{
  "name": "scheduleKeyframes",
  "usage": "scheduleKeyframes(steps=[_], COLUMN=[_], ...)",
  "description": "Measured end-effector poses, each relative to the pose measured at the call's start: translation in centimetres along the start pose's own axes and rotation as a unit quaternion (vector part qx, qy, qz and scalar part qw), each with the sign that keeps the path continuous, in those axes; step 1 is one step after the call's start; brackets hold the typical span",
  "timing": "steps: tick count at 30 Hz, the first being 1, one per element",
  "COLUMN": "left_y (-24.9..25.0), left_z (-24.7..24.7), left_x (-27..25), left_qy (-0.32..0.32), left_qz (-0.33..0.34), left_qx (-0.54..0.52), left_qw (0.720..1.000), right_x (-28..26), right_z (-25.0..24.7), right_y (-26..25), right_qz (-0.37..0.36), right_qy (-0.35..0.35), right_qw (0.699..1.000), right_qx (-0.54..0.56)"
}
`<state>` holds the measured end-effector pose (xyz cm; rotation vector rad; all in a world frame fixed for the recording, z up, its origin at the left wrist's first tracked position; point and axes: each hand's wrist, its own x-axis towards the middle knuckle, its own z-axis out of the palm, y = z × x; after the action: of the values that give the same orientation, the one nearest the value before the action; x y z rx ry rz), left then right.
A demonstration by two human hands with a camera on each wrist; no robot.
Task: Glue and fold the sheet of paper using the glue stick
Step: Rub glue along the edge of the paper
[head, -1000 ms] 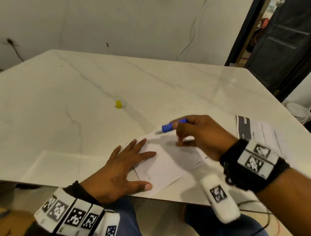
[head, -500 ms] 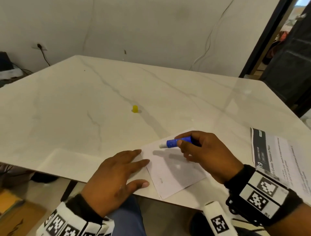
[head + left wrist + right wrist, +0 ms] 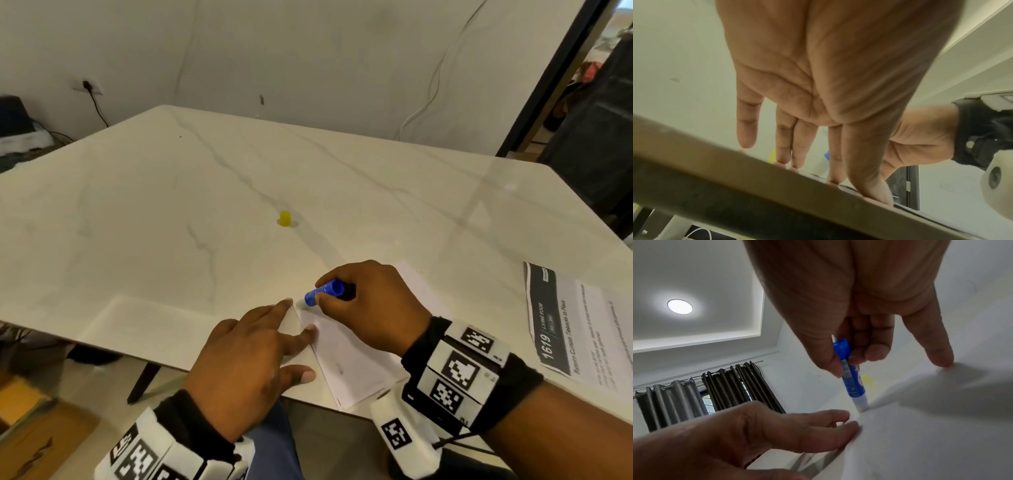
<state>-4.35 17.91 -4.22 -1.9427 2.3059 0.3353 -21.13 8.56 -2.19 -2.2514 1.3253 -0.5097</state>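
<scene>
A white sheet of paper (image 3: 346,359) lies at the near edge of the marble table (image 3: 171,222). My right hand (image 3: 370,305) grips a blue glue stick (image 3: 323,291), and its white tip touches the sheet's far left corner (image 3: 860,407). My left hand (image 3: 246,359) lies flat with straight fingers (image 3: 785,142), pressing the paper's left edge beside the glue tip. The yellow cap (image 3: 284,218) stands alone further back on the table.
A printed document (image 3: 575,329) lies at the table's right edge. The table's near edge (image 3: 777,183) runs under my left palm. A wall and a dark doorway (image 3: 582,102) stand behind the table.
My right hand has lowered the glue stick leftward from above the sheet onto its far left corner. My left hand has slid a little right along the paper's edge.
</scene>
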Motion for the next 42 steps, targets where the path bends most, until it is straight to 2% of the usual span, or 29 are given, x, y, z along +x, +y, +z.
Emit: scheduleKeyframes(steps=[7, 20, 27, 31, 34, 42], left_y=[-0.3, -0.6, -0.9, -1.3, -1.4, -1.1], left_z=[0.4, 0.2, 1.1, 1.3, 1.7, 1.5], left_x=[0.1, 0.4, 0.6, 0.6, 0.7, 0.3], left_qy=[0.011, 0.023, 0.038, 0.037, 0.047, 0.056], left_qz=[0.006, 0.012, 0.007, -0.003, 0.009, -0.001], left_qx=[0.000, -0.017, -0.029, -0.040, -0.037, -0.077], left_qw=[1.000, 1.000, 0.999, 0.999, 0.998, 0.995], right_x=[0.2, 1.5, 1.1, 0.0, 0.0, 0.3], right_z=[-1.8, -6.8, -7.1, -5.5, -4.7, -7.1], right_y=[2.7, 9.3, 9.1, 7.1, 7.2, 10.2], right_qz=[0.043, 0.143, 0.137, 0.097, 0.089, 0.154], right_qy=[0.020, 0.104, 0.145, 0.084, 0.065, 0.137], right_qw=[0.999, 0.984, 0.980, 0.991, 0.994, 0.978], right_qx=[-0.010, -0.024, -0.019, 0.026, 0.008, 0.007])
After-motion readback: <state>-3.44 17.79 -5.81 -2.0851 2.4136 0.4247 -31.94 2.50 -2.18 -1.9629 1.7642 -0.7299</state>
